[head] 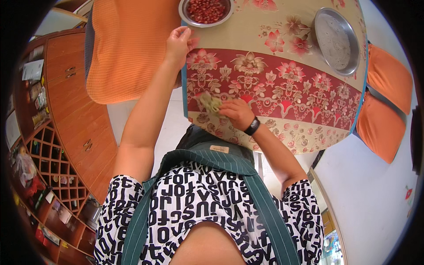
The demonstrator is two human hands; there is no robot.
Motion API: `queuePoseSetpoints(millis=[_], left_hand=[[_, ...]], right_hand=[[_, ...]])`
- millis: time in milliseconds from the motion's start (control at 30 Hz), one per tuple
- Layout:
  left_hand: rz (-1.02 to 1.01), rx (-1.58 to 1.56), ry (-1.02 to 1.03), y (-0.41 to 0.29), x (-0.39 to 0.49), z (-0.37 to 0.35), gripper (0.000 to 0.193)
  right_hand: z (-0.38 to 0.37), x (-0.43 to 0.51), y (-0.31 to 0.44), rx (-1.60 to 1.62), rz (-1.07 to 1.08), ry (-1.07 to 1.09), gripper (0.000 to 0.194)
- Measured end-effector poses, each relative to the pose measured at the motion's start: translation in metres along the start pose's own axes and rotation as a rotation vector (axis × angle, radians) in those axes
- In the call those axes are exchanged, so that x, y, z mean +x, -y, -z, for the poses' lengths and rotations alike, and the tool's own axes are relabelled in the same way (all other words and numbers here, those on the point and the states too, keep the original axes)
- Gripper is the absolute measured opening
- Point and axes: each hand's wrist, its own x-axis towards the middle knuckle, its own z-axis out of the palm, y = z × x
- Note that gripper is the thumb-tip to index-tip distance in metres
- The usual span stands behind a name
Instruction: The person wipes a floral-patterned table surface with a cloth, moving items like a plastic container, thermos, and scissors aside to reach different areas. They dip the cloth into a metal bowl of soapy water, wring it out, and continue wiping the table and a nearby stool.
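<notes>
A crumpled greenish cloth (210, 102) lies against the maroon floral band of the tablecloth (288, 89); my right hand (237, 112), with a dark wristband, grips its edge. My left hand (179, 41) is at the table's left edge, its thumb and fingertips close together near the blue trim; whether it pinches the cloth's edge there cannot be told. Just above it stands a metal bowl (228, 18) of red seeds or small pieces. A round metal basin (353, 43) of cloudy, greyish liquid sits at the upper right of the table.
An orange-covered chair (132, 49) stands against the table's left side. Two more orange chair covers (389, 79) show at the right. A wooden cabinet (79, 99) with a lattice rack (56, 165) lines the far left. The wall (367, 192) is at the right.
</notes>
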Motion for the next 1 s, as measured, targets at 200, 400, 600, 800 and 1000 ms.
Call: queuePoseSetpoints(millis=[200, 400, 600, 800, 1000], left_hand=[[-0.203, 0.335, 0.068, 0.06, -0.107, 0.079, 0.026], [-0.075, 0.315, 0.016, 0.102, -0.202, 0.131, 0.019], [0.019, 0.313, 0.061, 0.112, -0.245, 0.162, 0.018], [-0.014, 0.326, 0.16, 0.105, -0.267, 0.192, 0.017], [-0.004, 0.315, 0.141, 0.122, -0.289, 0.231, 0.017]], right_hand=[[0.106, 0.02, -0.071, -0.299, -0.285, -0.55, 0.029], [0.072, 0.073, -0.124, -0.619, -0.316, -0.495, 0.034], [-0.047, 0.09, -0.039, -0.305, 0.052, -0.046, 0.035], [-0.046, -0.05, 0.025, -0.052, 0.171, 0.173, 0.036], [0.048, -0.308, 0.093, -0.34, -0.642, -0.151, 0.033]])
